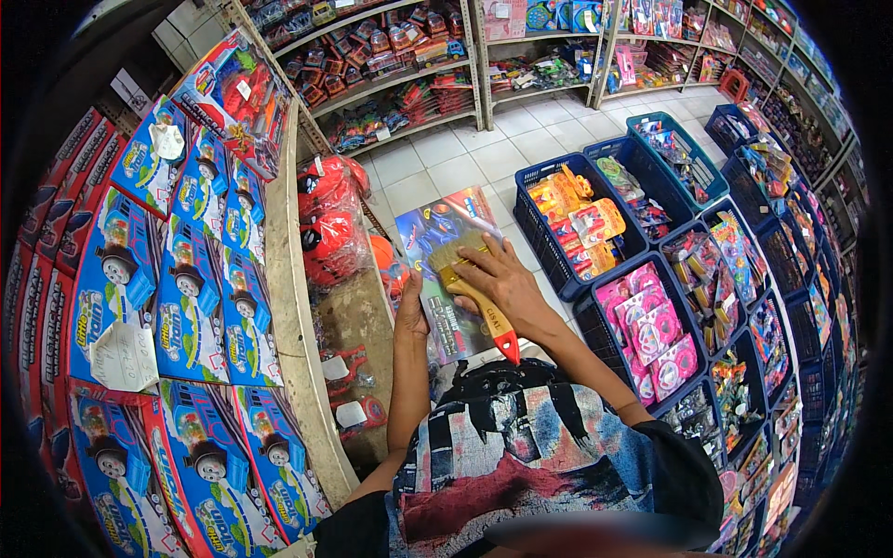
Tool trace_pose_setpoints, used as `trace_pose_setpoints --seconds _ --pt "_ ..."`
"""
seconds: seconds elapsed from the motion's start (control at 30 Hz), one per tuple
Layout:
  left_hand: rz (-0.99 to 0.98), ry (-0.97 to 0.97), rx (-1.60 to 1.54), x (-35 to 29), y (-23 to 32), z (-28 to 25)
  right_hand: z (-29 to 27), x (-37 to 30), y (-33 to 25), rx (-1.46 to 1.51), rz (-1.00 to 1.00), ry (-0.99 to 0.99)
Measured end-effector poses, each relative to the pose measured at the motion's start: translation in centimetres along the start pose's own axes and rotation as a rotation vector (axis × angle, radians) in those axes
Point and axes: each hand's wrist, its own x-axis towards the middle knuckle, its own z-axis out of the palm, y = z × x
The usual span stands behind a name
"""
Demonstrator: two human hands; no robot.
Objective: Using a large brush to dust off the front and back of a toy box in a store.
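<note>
A flat, colourful toy package (474, 206) with a blue and dark printed front is held up in front of my body. My left hand (412, 309) grips it by its left edge, the thumb along the side and the other fingers hidden behind. Lying over the package front is a wide paintbrush (486, 314) with a yellowish handle and a red end pointing toward me. My right hand (502, 286) is closed round the brush near its base. Its pale bristles rest against or just over the package; I cannot tell which.
Stacked blue toy train boxes (191, 284) fill the shelf on my left. Red plastic-wrapped toys (330, 232) sit beside its edge. On my right stand blue crates (558, 270) of packaged toys, with a teal crate (714, 177) behind. Stocked shelves (400, 70) line the back.
</note>
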Motion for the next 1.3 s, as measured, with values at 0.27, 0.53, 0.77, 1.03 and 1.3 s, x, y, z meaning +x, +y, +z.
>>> trace_pose_setpoints --seconds 0.27,0.53,0.77,1.03,1.3 --pt "0.059 -0.142 0.278 -0.5 0.3 1.0 0.7 0.5 0.6 -0.003 0.033 0.050" --pt "-0.036 -0.014 0.104 -0.8 1.2 2.3 0.5 0.2 0.2 0.149 -0.016 -0.037" --pt "0.034 -0.142 0.337 -0.8 0.8 2.9 0.1 0.3 0.8 0.061 0.109 0.043" --pt "0.055 0.015 0.268 0.0 0.8 1.0 0.5 -0.3 0.5 0.095 0.044 -0.072" --pt "0.175 0.003 0.353 -0.1 0.3 1.1 0.4 -0.1 0.7 0.038 0.112 -0.025"
